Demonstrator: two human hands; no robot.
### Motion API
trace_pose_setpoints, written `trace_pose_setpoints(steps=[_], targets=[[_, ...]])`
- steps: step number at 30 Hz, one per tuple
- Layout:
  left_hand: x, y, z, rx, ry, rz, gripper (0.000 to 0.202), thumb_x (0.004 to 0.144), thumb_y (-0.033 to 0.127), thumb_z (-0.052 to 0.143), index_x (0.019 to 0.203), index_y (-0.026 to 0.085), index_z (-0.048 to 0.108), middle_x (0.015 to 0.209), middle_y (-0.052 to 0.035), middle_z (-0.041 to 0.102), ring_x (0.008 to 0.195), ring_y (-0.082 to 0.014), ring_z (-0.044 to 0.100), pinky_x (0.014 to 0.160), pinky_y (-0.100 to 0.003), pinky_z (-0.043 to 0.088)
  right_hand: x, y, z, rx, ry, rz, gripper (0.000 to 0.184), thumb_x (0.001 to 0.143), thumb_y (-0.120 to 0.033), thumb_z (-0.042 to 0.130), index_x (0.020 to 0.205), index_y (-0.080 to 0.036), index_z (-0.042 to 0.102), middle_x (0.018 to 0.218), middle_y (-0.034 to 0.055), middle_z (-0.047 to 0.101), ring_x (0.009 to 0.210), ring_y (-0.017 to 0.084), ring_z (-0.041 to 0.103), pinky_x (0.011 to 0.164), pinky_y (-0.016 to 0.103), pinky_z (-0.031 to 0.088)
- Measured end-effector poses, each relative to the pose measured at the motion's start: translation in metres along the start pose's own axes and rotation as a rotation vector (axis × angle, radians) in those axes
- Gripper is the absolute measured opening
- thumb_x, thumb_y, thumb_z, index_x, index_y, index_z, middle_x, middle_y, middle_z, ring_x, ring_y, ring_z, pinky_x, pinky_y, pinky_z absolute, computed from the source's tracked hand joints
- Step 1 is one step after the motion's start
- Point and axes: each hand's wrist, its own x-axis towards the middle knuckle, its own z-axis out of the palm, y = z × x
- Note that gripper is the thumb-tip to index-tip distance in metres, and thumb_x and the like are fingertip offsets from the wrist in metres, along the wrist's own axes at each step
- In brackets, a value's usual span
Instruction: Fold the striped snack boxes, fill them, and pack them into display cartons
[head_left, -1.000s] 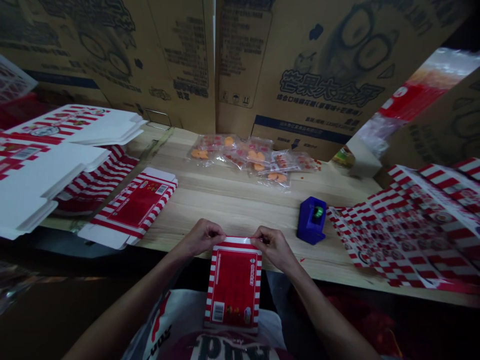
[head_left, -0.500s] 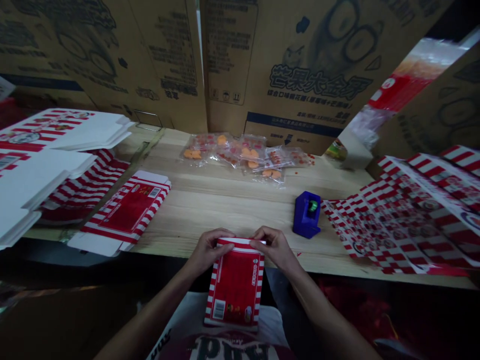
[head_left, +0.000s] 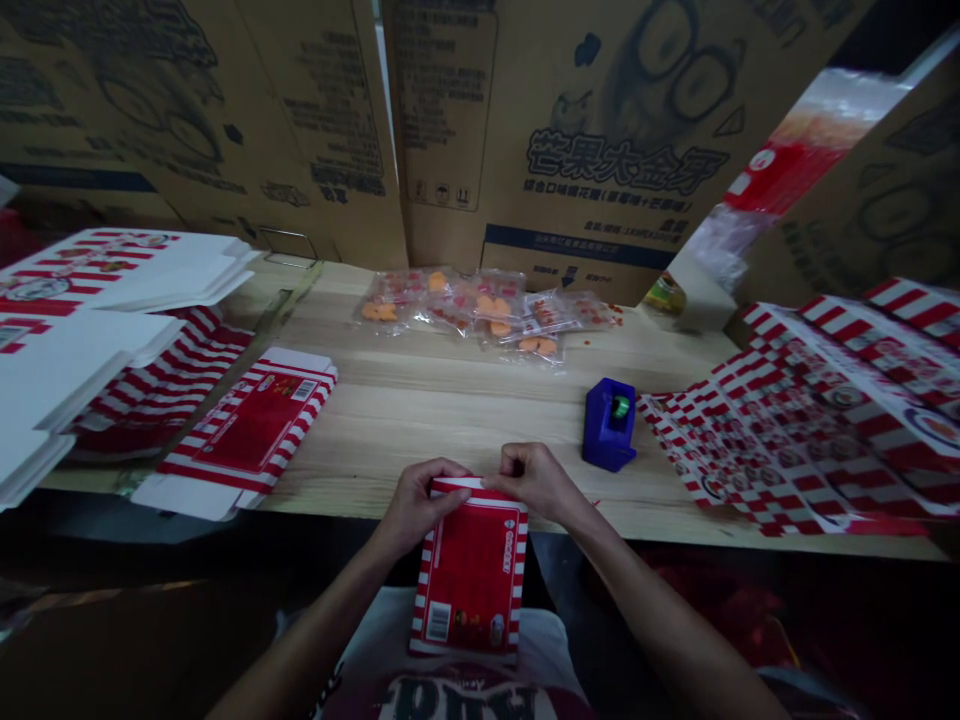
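Note:
A red carton with striped red-and-white edges rests upright against my body, its top end at the table's front edge. My left hand grips the carton's upper left corner, thumb on the front face. My right hand is closed at the top edge, its thumb and curled fingers pressed there; the tips are partly hidden. To the right of that hand stands a blue tape dispenser with a green roll core. Left of my hands lies another flat red striped carton with its white end flaps out.
Flat white-and-red carton blanks are stacked at the left. Clear packets with orange pieces lie at the back of the wooden table. Finished-looking striped cartons pile up at the right. Large cardboard boxes wall off the far side.
My right hand has slid a little leftward along the carton's top edge, with its fingers more curled. The left hand keeps its grip. The view has shifted slightly.

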Motion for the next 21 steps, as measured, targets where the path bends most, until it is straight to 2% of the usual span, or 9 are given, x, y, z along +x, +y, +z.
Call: trace_pose_setpoints(steps=[3, 5, 7, 9, 12, 16, 19, 21], targets=[[0.001, 0.003, 0.001, 0.019, -0.004, 0.012, 0.015, 0.075, 0.027, 0.071, 0.085, 0.015, 0.069, 0.092, -0.0065, 0.072, 0.086, -0.0192, 0.066, 0.08, -0.029, 0.049, 0.008, -0.003, -0.008, -0.021, -0.13, -0.058, 0.035, 0.07, -0.039, 0.074, 0.054, -0.016, 0.053, 0.051, -0.0046, 0.048, 0.05, 0.008, 0.04, 0.044, 0.019, 0.027], [0.001, 0.001, -0.001, 0.007, 0.009, 0.008, 0.015, 0.075, 0.027, 0.071, 0.084, 0.016, 0.07, 0.091, -0.0064, 0.072, 0.085, -0.019, 0.066, 0.079, -0.029, 0.05, 0.01, -0.003, -0.008, 0.0, -0.151, -0.075, 0.037, 0.072, -0.041, 0.072, 0.053, -0.016, 0.054, 0.051, -0.0041, 0.048, 0.05, 0.008, 0.041, 0.045, 0.019, 0.029], [0.0, -0.003, -0.005, -0.01, 0.043, -0.004, 0.015, 0.075, 0.028, 0.072, 0.083, 0.015, 0.07, 0.09, -0.0065, 0.072, 0.084, -0.0192, 0.066, 0.078, -0.029, 0.05, 0.006, 0.0, -0.004, 0.063, -0.117, -0.083, 0.035, 0.077, -0.042, 0.069, 0.056, -0.016, 0.06, 0.056, -0.002, 0.054, 0.053, 0.01, 0.047, 0.049, 0.02, 0.035], [-0.001, -0.009, -0.01, -0.04, 0.089, -0.023, 0.016, 0.074, 0.029, 0.073, 0.082, 0.015, 0.07, 0.09, -0.007, 0.073, 0.083, -0.0197, 0.066, 0.076, -0.029, 0.051, -0.002, 0.006, 0.003, 0.185, -0.068, -0.071, 0.026, 0.079, -0.04, 0.067, 0.07, -0.017, 0.068, 0.07, 0.0017, 0.064, 0.065, 0.014, 0.057, 0.059, 0.023, 0.044], [-0.003, -0.016, -0.015, -0.075, 0.128, -0.052, 0.017, 0.073, 0.03, 0.073, 0.08, 0.015, 0.07, 0.089, -0.0076, 0.073, 0.081, -0.0198, 0.066, 0.074, -0.029, 0.051, -0.018, 0.014, 0.017, 0.362, 0.037, -0.016, 0.022, 0.078, -0.038, 0.068, 0.089, -0.019, 0.072, 0.089, 0.0055, 0.07, 0.079, 0.019, 0.065, 0.068, 0.027, 0.051], [-0.002, -0.019, -0.013, -0.027, 0.131, -0.026, 0.014, 0.074, 0.029, 0.071, 0.072, 0.015, 0.069, 0.083, -0.0067, 0.072, 0.079, -0.0185, 0.065, 0.075, -0.029, 0.049, -0.031, 0.017, 0.034, 0.368, 0.211, -0.001, 0.013, 0.081, -0.03, 0.064, 0.086, -0.02, 0.072, 0.091, 0.0063, 0.072, 0.084, 0.02, 0.066, 0.076, 0.031, 0.052], [-0.001, -0.018, -0.009, 0.028, 0.118, 0.013, 0.015, 0.075, 0.03, 0.069, 0.07, 0.015, 0.067, 0.084, -0.0069, 0.071, 0.08, -0.0184, 0.064, 0.077, -0.029, 0.048, -0.037, 0.016, 0.043, 0.33, 0.251, -0.02, 0.013, 0.083, -0.027, 0.061, 0.082, -0.021, 0.072, 0.091, 0.0069, 0.072, 0.087, 0.021, 0.066, 0.081, 0.034, 0.052], [-0.002, -0.017, -0.008, 0.061, 0.127, 0.04, 0.017, 0.077, 0.031, 0.068, 0.07, 0.016, 0.066, 0.082, -0.0059, 0.07, 0.079, -0.0177, 0.063, 0.075, -0.029, 0.048, -0.041, 0.017, 0.043, 0.331, 0.25, -0.007, 0.015, 0.084, -0.029, 0.06, 0.089, -0.021, 0.072, 0.097, 0.0072, 0.071, 0.093, 0.021, 0.065, 0.085, 0.035, 0.052]])
